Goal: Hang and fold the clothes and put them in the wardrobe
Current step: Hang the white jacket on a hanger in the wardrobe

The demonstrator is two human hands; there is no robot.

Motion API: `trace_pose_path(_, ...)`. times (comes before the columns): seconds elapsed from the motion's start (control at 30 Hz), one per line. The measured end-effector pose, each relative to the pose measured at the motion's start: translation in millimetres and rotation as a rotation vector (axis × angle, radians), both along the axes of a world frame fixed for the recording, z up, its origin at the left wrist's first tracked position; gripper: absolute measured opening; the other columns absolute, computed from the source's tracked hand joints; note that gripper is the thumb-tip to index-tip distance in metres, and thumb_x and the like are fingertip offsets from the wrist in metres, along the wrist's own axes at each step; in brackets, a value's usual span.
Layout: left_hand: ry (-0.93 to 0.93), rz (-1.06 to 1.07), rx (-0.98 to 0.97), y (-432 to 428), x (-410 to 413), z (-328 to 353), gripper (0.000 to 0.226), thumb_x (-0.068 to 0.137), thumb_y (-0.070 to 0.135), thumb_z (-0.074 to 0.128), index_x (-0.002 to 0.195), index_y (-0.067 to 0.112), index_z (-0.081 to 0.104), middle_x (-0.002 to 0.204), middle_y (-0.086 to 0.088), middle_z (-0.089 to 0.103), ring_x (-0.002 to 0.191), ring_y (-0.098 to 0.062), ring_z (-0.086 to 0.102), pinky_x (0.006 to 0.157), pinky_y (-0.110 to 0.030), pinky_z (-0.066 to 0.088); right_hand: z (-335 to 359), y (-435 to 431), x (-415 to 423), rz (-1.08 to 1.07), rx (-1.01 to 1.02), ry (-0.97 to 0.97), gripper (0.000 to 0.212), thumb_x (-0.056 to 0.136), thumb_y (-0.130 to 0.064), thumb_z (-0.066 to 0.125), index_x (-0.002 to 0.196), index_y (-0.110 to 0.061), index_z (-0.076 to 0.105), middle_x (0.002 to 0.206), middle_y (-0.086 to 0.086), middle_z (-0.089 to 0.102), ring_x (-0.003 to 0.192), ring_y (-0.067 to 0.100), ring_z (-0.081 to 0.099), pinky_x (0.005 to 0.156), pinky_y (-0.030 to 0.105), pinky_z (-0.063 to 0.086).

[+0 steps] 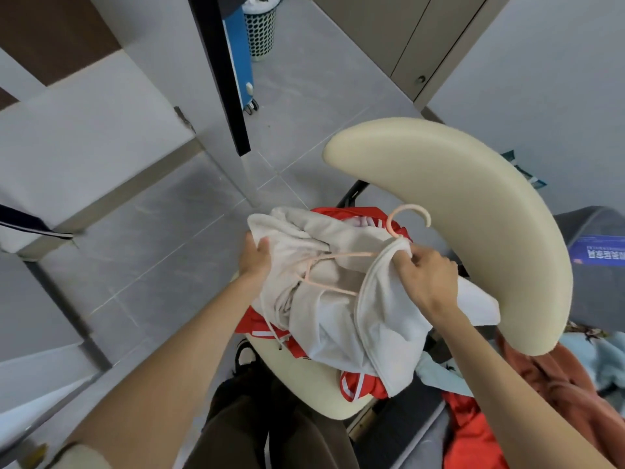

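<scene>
Your left hand (254, 258) grips the cream garment (324, 292); your right hand (426, 275) pinches its collar at the pink hanger (399, 228), over the chair (456, 211).

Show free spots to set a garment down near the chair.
Free: chair seat front edge, below the red garment; floor tiles left of the chair. Crowded: seat middle, under the white garment; clothes pile at right.

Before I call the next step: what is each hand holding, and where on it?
Both hold the white garment: the left hand grips its bunched left side, the right hand pinches its banded edge beside the hook of the pink hanger.
</scene>
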State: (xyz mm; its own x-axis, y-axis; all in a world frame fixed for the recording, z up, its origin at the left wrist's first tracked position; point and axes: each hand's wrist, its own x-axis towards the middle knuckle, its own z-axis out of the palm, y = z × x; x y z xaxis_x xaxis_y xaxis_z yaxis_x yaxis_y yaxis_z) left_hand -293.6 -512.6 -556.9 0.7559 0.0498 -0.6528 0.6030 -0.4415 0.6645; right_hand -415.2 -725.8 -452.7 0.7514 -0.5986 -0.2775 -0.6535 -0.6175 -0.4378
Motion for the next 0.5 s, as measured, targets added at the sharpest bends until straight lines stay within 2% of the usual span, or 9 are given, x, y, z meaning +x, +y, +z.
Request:
trace_pose_path(0.07, -0.06, -0.074, -0.009, 0, 17, 15, 0.04, 0.103, 0.023, 0.036, 0.139, 0.007, 0.039, 0.138, -0.015, 0.048, 0.127, -0.033, 0.046, 0.105, -0.047, 0.039, 2, 2, 4, 0.058, -0.07, 0.041, 0.031, 0.079, -0.032, 0.034, 0.052, -0.018, 0.027, 0.048, 0.0, 0.031, 0.048, 0.016, 0.028, 0.073, 0.035, 0.029)
trace_pose_path(0.13, -0.126, -0.166, -0.026, -3, 24, 27, 0.038, 0.103, 0.022, 0.037, 0.136, 0.003, 0.045, 0.135, -0.016, 0.051, 0.124, -0.03, 0.049, 0.105, -0.041, 0.04, -1, 4, 9, 0.071, -0.108, 0.055, 0.038, 0.087, -0.026, 0.041, 0.053, -0.018, 0.027, 0.054, 0.002, 0.032, 0.054, 0.025, 0.032, 0.07, 0.034, 0.028)
trace_pose_path(0.23, -0.152, -0.21, -0.07, -8, 24, 46, 0.033, 0.103, 0.022, 0.039, 0.128, 0.004, 0.052, 0.115, -0.008, 0.057, 0.105, -0.022, 0.054, 0.086, -0.031, 0.042, -4, 2, 14, 0.079, -0.14, 0.093, 0.038, 0.092, -0.021, 0.044, 0.058, -0.013, 0.029, 0.059, 0.005, 0.036, 0.061, 0.03, 0.037, 0.056, 0.033, 0.024)
trace_pose_path(0.3, -0.083, -0.145, -0.162, -9, 25, 59, 0.033, 0.103, 0.024, 0.04, 0.13, 0.01, 0.052, 0.117, -0.004, 0.058, 0.107, -0.021, 0.055, 0.09, -0.031, 0.044, -3, 0, 15, 0.12, -0.193, 0.142, 0.038, 0.093, -0.022, 0.043, 0.059, -0.015, 0.029, 0.063, 0.006, 0.039, 0.063, 0.031, 0.04, 0.054, 0.034, 0.023)
trace_pose_path(0.37, 0.042, -0.014, -0.321, -5, 30, 75, 0.034, 0.103, 0.028, 0.044, 0.133, 0.015, 0.052, 0.122, -0.005, 0.061, 0.11, -0.024, 0.059, 0.097, -0.04, 0.049, -3, 0, 14, 0.165, -0.243, 0.197, 0.038, 0.093, -0.022, 0.043, 0.059, -0.017, 0.027, 0.067, 0.007, 0.042, 0.065, 0.031, 0.042, 0.058, 0.033, 0.026)
trace_pose_path(0.43, 0.15, 0.088, -0.483, -2, 35, 86, 0.033, 0.101, 0.03, 0.048, 0.131, 0.018, 0.053, 0.109, -0.003, 0.067, 0.097, -0.021, 0.066, 0.086, -0.039, 0.055, -7, 3, 14, 0.173, -0.186, 0.223, 0.037, 0.092, -0.022, 0.044, 0.059, -0.016, 0.029, 0.063, 0.005, 0.043, 0.065, 0.03, 0.044, 0.059, 0.032, 0.028)
trace_pose_path(0.5, 0.198, 0.077, -0.526, -9, 34, 96, 0.032, 0.099, 0.029, 0.052, 0.128, 0.016, 0.055, 0.095, -0.001, 0.069, 0.082, -0.016, 0.068, 0.073, -0.033, 0.057, -13, 9, 17, 0.144, -0.009, 0.232, 0.034, 0.092, -0.022, 0.045, 0.06, -0.016, 0.034, 0.058, 0.002, 0.043, 0.065, 0.029, 0.047, 0.059, 0.032, 0.032)
